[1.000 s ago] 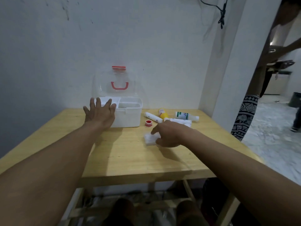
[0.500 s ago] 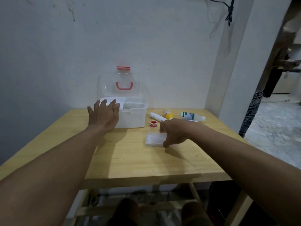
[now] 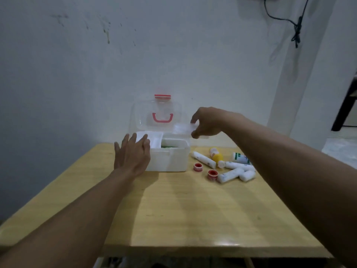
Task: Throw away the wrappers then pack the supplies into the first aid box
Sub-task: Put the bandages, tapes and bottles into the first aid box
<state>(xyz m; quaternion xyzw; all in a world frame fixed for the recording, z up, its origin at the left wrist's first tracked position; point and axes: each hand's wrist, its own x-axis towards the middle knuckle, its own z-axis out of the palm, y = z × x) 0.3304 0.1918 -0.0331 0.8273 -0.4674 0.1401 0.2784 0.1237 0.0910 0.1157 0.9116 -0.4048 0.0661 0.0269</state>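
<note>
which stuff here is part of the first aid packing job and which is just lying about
Job: first aid box, clear packet in right hand, bandage rolls, red tape rolls, yellow bottle, green-label bottle.

Lying about: hanging black cable.

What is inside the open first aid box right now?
The first aid box holds a white tray and something green beneath it; the left hand covers its left corner.

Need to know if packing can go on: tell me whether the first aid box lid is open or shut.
Open. The clear lid stands upright behind the white first aid box, with its inner compartments exposed.
</note>
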